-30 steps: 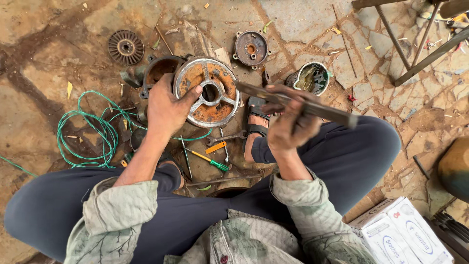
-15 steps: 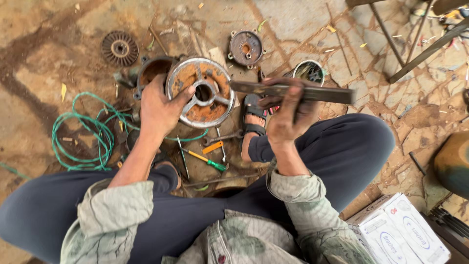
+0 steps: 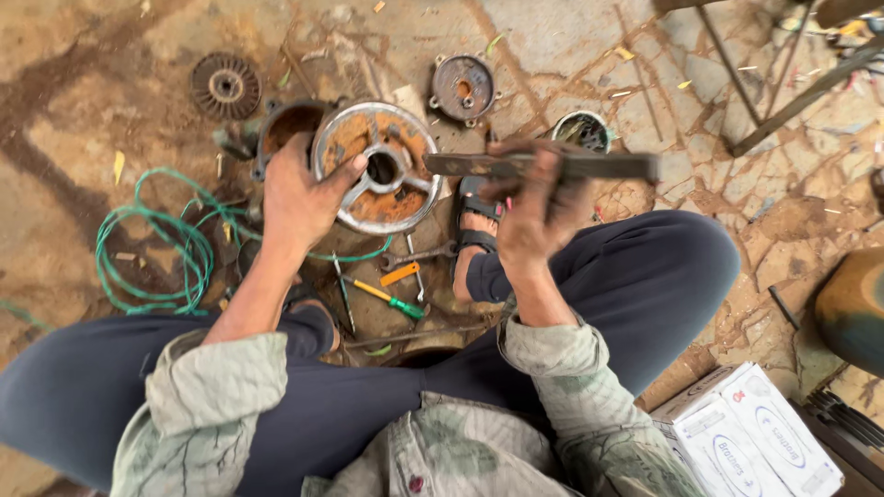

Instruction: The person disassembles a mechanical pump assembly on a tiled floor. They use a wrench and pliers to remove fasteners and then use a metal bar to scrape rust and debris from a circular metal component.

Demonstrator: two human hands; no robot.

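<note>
The round rusty metal end cover with a centre hole and spokes stands tilted on the stone floor in front of the seated person, gripped at its left rim by the left hand, fingers curled over the edge. Compared with a second ago, its grip and the cover's place are unchanged. The right hand, just right of the cover, is closed around a long flat dark metal bar; the bar has levelled to horizontal, its left end now near the cover's right rim. Below the cover lie a green-handled screwdriver and a spanner; left of it, a green wire coil.
</note>
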